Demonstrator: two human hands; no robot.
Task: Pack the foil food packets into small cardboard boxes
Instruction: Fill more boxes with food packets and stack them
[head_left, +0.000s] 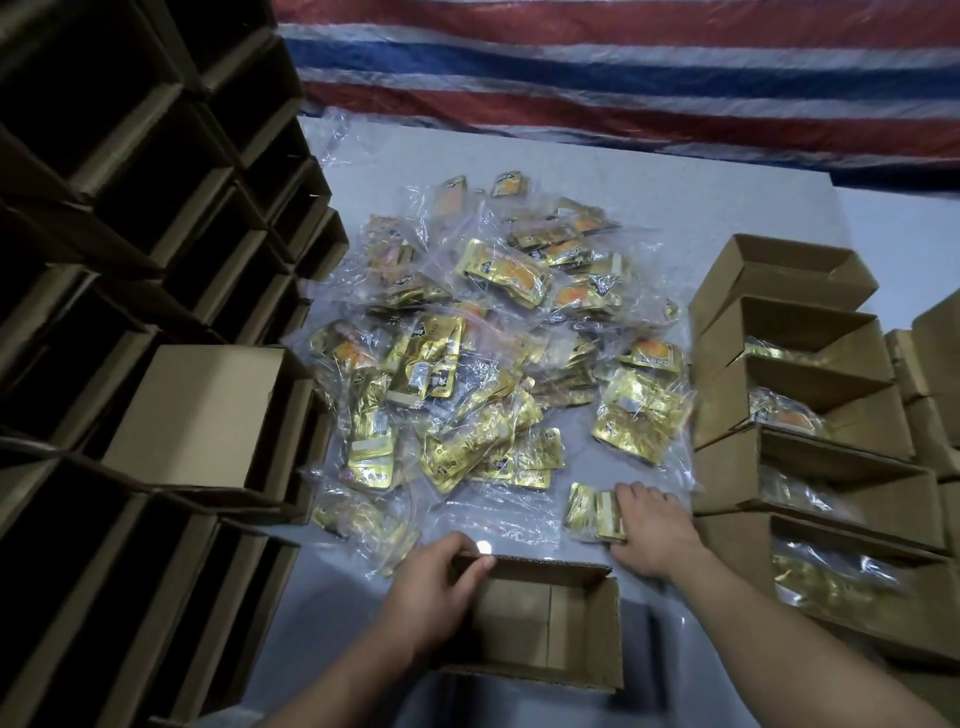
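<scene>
A heap of gold foil packets in clear plastic bags covers the middle of the grey table. An open, empty small cardboard box stands at the near edge. My left hand grips the box's far left corner, thumb over the rim. My right hand lies flat on a bag of gold packets just right of the box's far side, fingers curled over its edge.
A tall stack of empty open boxes walls the left side. On the right stands a row of open boxes, several holding bagged packets. A red, white and blue striped tarp hangs behind the table.
</scene>
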